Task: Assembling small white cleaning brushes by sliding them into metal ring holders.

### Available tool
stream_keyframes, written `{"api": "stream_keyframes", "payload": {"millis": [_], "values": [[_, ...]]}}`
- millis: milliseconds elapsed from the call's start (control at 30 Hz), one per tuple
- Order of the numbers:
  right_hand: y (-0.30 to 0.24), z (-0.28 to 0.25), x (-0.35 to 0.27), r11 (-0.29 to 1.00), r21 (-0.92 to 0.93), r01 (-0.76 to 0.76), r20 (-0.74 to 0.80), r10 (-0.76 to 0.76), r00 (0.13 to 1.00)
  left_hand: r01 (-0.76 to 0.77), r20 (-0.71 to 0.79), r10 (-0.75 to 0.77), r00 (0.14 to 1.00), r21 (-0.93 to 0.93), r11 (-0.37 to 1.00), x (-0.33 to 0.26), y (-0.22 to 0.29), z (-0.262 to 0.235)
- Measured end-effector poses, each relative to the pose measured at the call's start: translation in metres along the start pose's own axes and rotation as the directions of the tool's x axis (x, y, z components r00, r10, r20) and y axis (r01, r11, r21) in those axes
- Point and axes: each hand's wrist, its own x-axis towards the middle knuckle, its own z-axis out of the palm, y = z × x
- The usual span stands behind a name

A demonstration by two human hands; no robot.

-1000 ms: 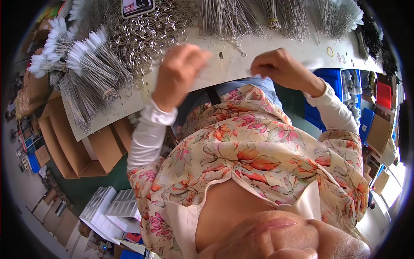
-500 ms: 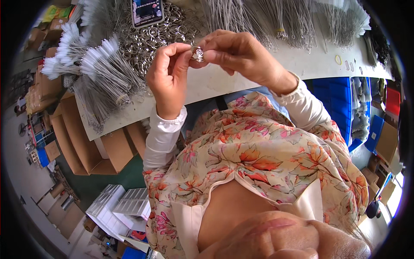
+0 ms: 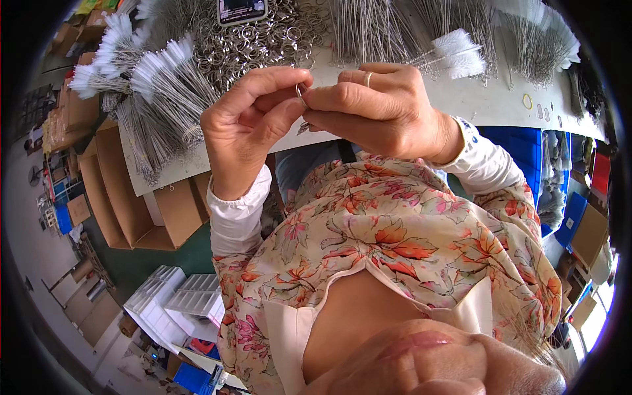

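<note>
Close in front of me over the table, my left hand (image 3: 247, 122) pinches a thin silver split ring (image 3: 300, 94) between thumb and forefinger. My right hand (image 3: 388, 112) is closed, its fingertips meeting the ring. A white-bristled wire brush (image 3: 459, 55) sticks out behind my right knuckles; its stem runs into that hand, where the fingers hide its end. Below the right fingertips shows a small shiny metal piece (image 3: 304, 128), mostly covered.
A heap of loose silver rings (image 3: 263, 49) lies beyond my hands, a phone (image 3: 242, 10) on top. Bundles of wire brushes (image 3: 168, 85) crowd the left; more stems (image 3: 372, 33) lie at the back. Cardboard boxes (image 3: 141, 217) stand lower left, a blue bin (image 3: 510, 155) right.
Several rings seen between my fingertips have given way to one ring in my left fingers. A white brush has appeared behind my right hand. Both hands sit slightly farther apart and lower.
</note>
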Motion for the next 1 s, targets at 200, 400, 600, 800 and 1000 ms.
{"api": "stream_keyframes", "payload": {"millis": [200,400,600,800,1000], "values": [[-0.003,-0.003,0.007,0.689,0.573,-0.444,0.13,0.458,0.879,-0.231,-0.063,0.272,0.96,0.366,0.901,0.0,0.0,0.006],[-0.006,0.0,0.01,-0.315,0.816,-0.485,0.55,0.68,0.484,-0.321,-0.069,0.417,0.906,0.529,0.785,-0.001,-0.004,0.014],[0.002,0.012,0.008,-0.233,0.752,-0.617,0.588,0.66,0.468,-0.3,-0.067,0.381,0.922,0.5,0.813,0.003,-0.01,0.006],[0.015,0.011,0.013,-0.055,0.612,-0.789,0.676,0.554,0.486,-0.265,-0.063,0.322,0.945,0.435,0.861,0.004,-0.012,-0.008],[0.007,0.048,-0.024,0.644,0.427,-0.635,0.116,0.657,0.745,0.17,-0.056,-0.161,0.985,0.311,0.935,0.014,-0.004,-0.027]]}}
